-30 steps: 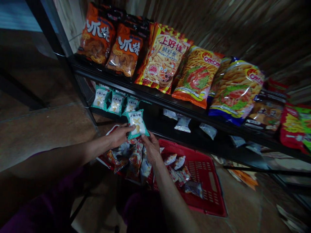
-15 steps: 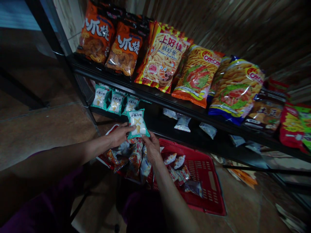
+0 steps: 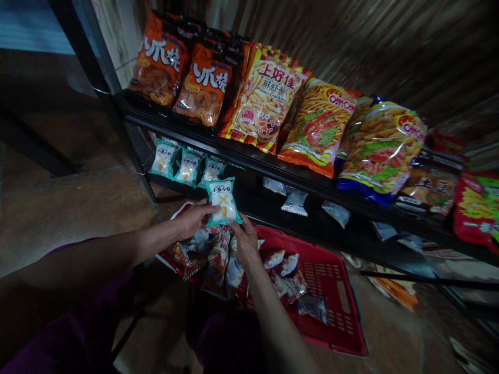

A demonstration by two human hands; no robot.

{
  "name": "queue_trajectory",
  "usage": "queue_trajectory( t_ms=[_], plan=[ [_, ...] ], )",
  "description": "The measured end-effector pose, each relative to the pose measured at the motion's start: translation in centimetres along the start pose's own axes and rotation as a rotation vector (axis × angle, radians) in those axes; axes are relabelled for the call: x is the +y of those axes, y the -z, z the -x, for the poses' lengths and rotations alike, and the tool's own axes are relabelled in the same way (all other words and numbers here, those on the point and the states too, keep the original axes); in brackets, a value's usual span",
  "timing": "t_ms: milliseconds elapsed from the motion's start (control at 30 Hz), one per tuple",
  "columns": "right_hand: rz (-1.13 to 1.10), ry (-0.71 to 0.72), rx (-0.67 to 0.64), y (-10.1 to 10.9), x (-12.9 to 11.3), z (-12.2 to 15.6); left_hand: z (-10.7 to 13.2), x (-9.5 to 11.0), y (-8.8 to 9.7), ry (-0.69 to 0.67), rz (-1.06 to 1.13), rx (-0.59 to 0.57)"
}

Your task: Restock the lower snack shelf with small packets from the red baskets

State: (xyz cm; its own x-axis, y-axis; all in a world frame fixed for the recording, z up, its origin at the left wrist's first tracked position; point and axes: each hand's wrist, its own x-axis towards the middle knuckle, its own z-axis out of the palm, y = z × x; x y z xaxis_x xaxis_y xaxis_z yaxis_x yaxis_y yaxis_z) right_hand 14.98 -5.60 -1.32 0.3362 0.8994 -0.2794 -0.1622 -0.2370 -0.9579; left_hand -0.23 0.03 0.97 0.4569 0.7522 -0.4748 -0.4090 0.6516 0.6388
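A small teal-and-white snack packet [image 3: 223, 200] is held upright between my two hands, its printed front facing me. My left hand [image 3: 196, 217] grips its left edge, the thumb lying across the front. At the lower right corner, the fingers of my right hand [image 3: 245, 236] are closed on the packet. Behind it, similar teal packets [image 3: 187, 167] stand in a row at the left end of the lower shelf [image 3: 249, 200]. Beneath my hands is a red basket [image 3: 345, 311] with several small snack packets [image 3: 218, 254] in it.
The upper shelf [image 3: 187, 122] carries large snack bags, among them orange bags [image 3: 205, 85] and a prawn cracker bag [image 3: 265, 98]. Small silvery packets [image 3: 295, 201] lie farther right on the lower shelf. A black post [image 3: 99, 88] rises at the shelf's left end.
Both hands keep hold of the snack packet, which is slightly lower and nearer the basket. The whole view has shifted a little, so the shelves appear lower and farther right.
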Motion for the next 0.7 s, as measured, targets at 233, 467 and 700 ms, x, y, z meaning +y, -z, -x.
queue_trajectory(
  t_ms=[233,467,700],
  plan=[
    [-0.029,0.020,-0.045,0.0,0.1,0.0,0.1,0.2,-0.1,-0.009,-0.053,0.019],
    [0.065,0.067,-0.047,0.7,0.3,0.0,-0.4,0.6,0.3,-0.035,-0.058,0.129],
    [0.067,0.013,-0.046,1.1,0.2,0.0,-0.9,1.5,1.9,-0.036,0.017,0.141]
  ],
)
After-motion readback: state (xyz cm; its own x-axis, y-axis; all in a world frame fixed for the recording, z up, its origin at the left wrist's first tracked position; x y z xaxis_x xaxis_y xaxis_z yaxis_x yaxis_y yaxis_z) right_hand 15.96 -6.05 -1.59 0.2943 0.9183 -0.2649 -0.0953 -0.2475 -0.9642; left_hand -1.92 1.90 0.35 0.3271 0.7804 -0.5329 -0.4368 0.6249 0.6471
